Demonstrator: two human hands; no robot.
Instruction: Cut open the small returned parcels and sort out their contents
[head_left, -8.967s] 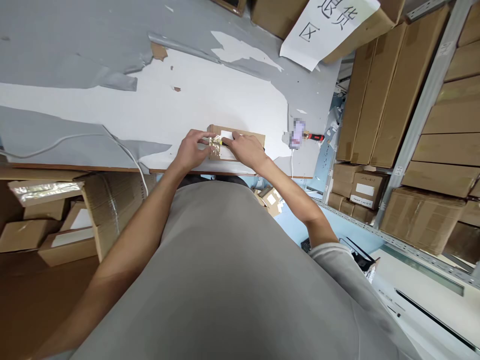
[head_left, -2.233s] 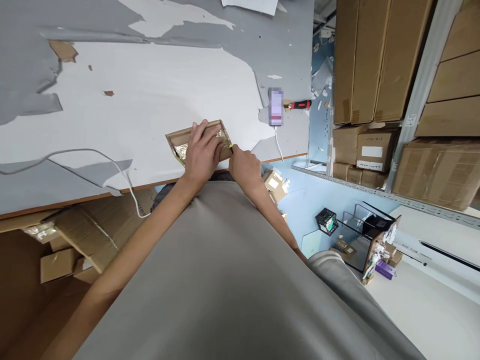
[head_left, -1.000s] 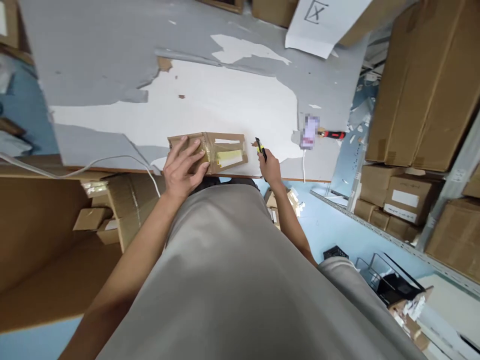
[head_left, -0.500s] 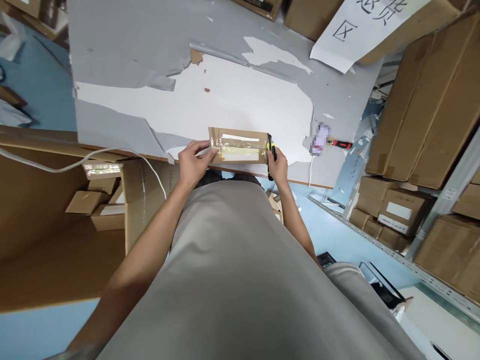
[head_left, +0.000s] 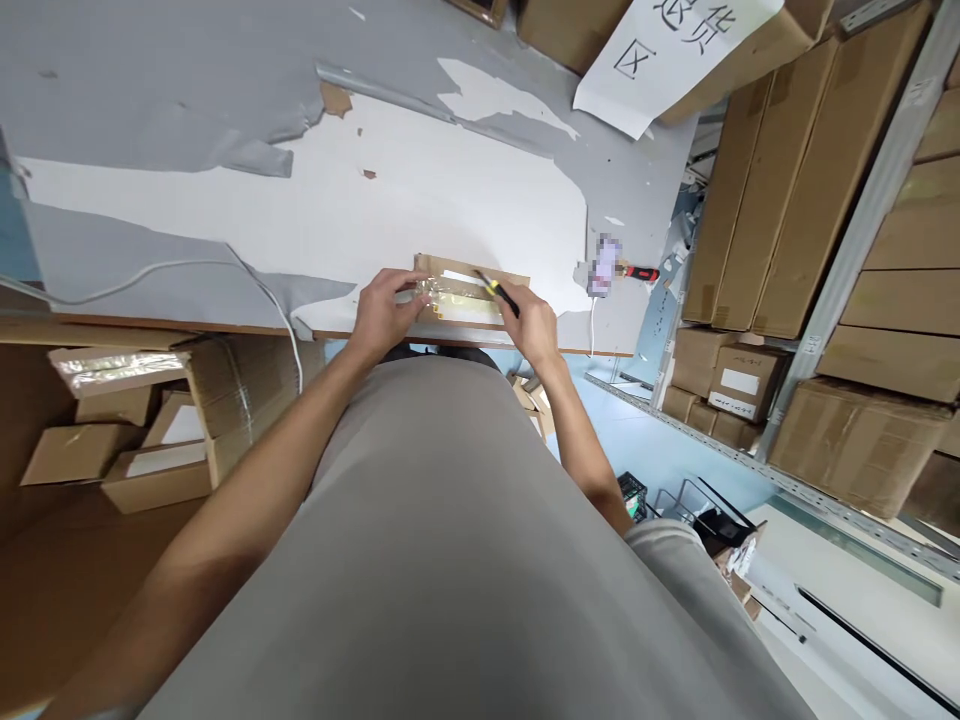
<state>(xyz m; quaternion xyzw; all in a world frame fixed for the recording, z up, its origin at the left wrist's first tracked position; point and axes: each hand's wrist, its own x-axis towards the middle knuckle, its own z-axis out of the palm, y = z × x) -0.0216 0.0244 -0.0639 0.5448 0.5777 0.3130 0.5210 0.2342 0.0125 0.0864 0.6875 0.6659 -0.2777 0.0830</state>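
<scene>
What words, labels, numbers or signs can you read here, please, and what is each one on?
"退货区": on the white sheet; its first character is slightly cut off by the picture's top edge.
Too small to read: the shelf carton's writing and the post tag.
Blurred out: the phone's screen.
Not legible: anything on the box's labels.
</scene>
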